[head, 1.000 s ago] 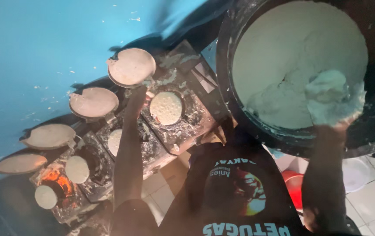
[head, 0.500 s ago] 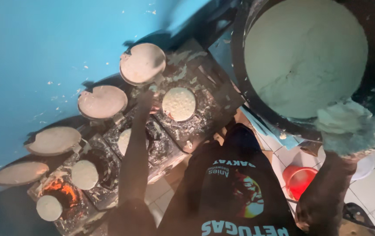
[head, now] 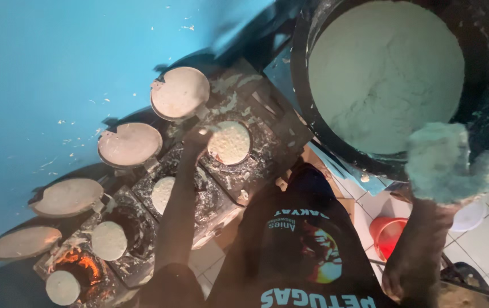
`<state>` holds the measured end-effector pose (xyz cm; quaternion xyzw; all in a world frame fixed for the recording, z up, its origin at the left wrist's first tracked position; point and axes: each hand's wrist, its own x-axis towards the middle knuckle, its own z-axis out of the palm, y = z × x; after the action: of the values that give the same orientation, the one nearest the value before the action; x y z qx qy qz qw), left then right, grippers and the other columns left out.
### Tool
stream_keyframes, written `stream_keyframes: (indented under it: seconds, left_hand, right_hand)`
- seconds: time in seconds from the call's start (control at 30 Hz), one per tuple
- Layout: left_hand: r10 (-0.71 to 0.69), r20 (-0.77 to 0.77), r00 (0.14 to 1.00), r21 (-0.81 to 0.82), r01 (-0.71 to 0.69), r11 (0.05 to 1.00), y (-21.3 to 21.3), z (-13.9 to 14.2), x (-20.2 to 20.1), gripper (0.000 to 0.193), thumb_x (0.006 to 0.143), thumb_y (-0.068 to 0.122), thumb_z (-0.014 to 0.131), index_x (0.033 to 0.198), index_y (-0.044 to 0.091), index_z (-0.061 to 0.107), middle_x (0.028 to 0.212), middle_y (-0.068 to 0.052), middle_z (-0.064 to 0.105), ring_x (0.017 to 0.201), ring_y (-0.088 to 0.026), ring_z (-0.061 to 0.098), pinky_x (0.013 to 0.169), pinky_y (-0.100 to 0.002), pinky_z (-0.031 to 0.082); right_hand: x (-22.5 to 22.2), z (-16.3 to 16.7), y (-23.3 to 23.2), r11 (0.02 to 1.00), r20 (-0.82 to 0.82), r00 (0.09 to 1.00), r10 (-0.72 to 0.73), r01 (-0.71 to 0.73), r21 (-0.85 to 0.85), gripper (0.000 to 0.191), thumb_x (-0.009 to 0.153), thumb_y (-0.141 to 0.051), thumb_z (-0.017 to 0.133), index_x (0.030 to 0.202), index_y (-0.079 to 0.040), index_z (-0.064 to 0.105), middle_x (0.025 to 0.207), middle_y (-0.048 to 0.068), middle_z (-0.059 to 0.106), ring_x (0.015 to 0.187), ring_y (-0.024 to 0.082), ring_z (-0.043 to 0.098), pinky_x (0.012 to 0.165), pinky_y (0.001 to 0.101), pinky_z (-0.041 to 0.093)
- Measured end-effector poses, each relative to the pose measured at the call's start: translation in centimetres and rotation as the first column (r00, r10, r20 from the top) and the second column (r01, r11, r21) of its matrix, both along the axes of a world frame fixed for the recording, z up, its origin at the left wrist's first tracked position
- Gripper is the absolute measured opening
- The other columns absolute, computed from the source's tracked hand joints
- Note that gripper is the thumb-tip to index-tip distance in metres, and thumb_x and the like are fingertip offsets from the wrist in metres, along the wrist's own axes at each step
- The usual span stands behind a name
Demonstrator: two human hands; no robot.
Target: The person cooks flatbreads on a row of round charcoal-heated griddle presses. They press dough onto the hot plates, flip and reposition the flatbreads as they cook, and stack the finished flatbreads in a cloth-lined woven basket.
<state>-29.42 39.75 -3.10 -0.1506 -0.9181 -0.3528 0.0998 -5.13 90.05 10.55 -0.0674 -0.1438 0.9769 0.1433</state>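
Observation:
A large black tub [head: 304, 85] at the upper right holds white dough [head: 381, 74]. My right hand [head: 444, 165] is at the tub's near rim, closed around a lump of white dough that covers the hand. My left arm reaches forward to a black stove block [head: 267, 154]. My left hand [head: 197, 140] rests at the left edge of a round mould filled with white batter [head: 230, 142]. How its fingers are set is too dark to tell.
Several round hinged lids [head: 180, 92] stand open along the blue wall [head: 56, 57]. More filled moulds [head: 108, 240] sit in the stove row, with embers glowing [head: 82, 265] at the lower left. A red bucket [head: 386, 232] stands on the white tiled floor.
My right hand has lifted out of the tub with a lump of dough and come back over the near rim. My left hand has stayed at the mould.

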Motion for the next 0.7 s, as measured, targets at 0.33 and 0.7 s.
stream_keyframes:
  seconds: [0.33,0.7]
  left_hand:
    - [-0.561,0.775,0.292,0.625,-0.221,0.749,5.9,0.3,9.1,0.031,0.077,0.01,0.082,0.104,0.008,0.067,0.101,-0.008,0.068,0.096,-0.02,0.067,0.081,-0.035,0.06]
    - [-0.107,0.314,0.943,-0.518,0.265,0.813,3.2,-1.0,10.1,0.087,0.063,0.033,0.086,0.137,0.005,0.05,0.145,-0.027,0.043,0.131,-0.048,0.042,0.103,-0.066,0.031]
  right_hand:
    - [-3.9,0.5,-1.8,0.988,-0.049,0.992,0.119,-0.124,-0.093,0.049,0.088,-0.048,0.074,0.113,-0.006,0.066,0.122,0.01,0.061,0.107,0.025,0.058,0.096,0.0443,0.05]
    - [-2.0,-3.1,-6.6,0.96,0.166,0.962,0.216,-0.24,0.143,0.051,0.099,-0.045,0.067,0.12,0.001,0.064,0.126,0.017,0.061,0.101,0.029,0.062,0.085,0.0417,0.054]
